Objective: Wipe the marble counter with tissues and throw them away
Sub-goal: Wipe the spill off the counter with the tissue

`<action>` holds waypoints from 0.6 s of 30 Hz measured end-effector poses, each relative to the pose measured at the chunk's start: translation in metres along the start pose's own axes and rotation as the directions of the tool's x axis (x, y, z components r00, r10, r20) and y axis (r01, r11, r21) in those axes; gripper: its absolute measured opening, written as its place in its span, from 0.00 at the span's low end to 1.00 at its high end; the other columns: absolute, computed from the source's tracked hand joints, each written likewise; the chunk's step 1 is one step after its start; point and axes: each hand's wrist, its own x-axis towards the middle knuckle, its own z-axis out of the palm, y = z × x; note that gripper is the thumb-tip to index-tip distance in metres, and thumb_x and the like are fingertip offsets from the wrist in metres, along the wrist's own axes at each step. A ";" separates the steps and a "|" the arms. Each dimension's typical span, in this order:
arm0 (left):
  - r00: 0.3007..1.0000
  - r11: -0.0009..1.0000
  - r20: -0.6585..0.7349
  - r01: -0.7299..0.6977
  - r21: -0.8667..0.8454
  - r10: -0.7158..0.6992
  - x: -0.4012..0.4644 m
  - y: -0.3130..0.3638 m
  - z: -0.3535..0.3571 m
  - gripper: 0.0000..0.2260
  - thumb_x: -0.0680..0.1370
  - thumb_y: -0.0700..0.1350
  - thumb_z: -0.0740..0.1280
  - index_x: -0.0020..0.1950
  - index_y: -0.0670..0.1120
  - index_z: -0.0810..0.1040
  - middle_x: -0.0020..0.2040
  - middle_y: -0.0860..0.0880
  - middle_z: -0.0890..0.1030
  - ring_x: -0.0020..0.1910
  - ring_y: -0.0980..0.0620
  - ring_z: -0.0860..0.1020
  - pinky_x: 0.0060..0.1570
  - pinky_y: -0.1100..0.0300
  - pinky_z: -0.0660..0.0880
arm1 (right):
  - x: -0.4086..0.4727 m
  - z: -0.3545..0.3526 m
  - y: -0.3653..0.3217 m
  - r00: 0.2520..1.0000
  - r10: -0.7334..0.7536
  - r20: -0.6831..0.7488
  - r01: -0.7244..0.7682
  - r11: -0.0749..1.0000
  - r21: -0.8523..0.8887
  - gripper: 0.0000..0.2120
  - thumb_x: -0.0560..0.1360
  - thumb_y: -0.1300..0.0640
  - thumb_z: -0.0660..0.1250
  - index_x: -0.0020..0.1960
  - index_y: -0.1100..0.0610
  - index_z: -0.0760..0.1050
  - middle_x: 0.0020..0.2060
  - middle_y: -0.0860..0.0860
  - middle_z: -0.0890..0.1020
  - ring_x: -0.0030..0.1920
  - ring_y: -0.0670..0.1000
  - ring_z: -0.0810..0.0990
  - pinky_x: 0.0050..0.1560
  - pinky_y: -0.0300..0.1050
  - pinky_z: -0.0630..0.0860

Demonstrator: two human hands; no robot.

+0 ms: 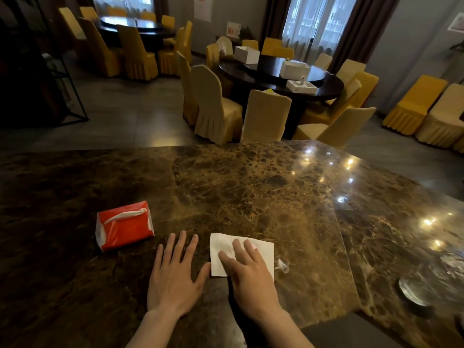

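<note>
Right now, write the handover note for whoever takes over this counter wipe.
Left hand: flat on the marble counter, fingers spread, holding nothing.
Right hand: palm down, pressing a white tissue flat on the counter.
Red tissue pack: left of both hands, a tissue poking from its slot.
A small clear scrap lies just right of the tissue.
Done: one tissue pulled and laid down.
Left: finish wiping, then bin the tissues. No bin in view.

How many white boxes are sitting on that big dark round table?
3. One white box sits at the table's far left, one near the middle, and a flatter one at the near edge. Chairs may hide more.
</note>
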 end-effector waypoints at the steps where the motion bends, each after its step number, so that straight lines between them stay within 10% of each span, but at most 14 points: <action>1: 1.000 1.000 0.002 -0.001 -0.001 0.001 -0.001 0.000 0.000 0.37 0.76 0.73 0.37 0.82 0.59 0.45 0.83 0.52 0.44 0.81 0.50 0.37 0.79 0.47 0.40 | -0.001 0.001 0.002 1.000 -0.011 0.011 0.011 0.999 -0.040 0.18 0.84 0.51 0.57 0.73 0.41 0.68 0.78 0.50 0.65 0.79 0.58 0.56 0.76 0.57 0.58; 10: 1.000 1.000 -0.009 -0.003 -0.020 0.003 -0.002 0.001 -0.004 0.37 0.76 0.73 0.37 0.82 0.58 0.43 0.83 0.53 0.42 0.80 0.51 0.35 0.79 0.48 0.39 | -0.001 -0.021 0.040 0.968 0.235 -0.089 -0.240 0.970 -0.042 0.17 0.84 0.56 0.58 0.71 0.50 0.73 0.77 0.47 0.67 0.78 0.53 0.60 0.67 0.51 0.72; 15: 1.000 1.000 0.004 -0.002 -0.001 0.002 -0.001 0.001 -0.001 0.37 0.75 0.73 0.36 0.82 0.59 0.43 0.83 0.53 0.43 0.80 0.51 0.36 0.79 0.47 0.39 | -0.007 -0.001 0.014 1.000 0.016 0.019 -0.016 1.000 -0.013 0.24 0.83 0.60 0.58 0.78 0.52 0.64 0.80 0.49 0.59 0.81 0.51 0.50 0.78 0.44 0.43; 18: 1.000 1.000 0.000 -0.002 -0.003 0.002 0.000 0.000 -0.001 0.38 0.75 0.74 0.36 0.82 0.58 0.45 0.83 0.52 0.45 0.80 0.51 0.37 0.79 0.47 0.40 | -0.017 -0.006 0.022 0.998 -0.042 0.052 0.045 0.998 -0.054 0.24 0.83 0.57 0.56 0.79 0.47 0.61 0.81 0.47 0.56 0.81 0.51 0.47 0.79 0.48 0.44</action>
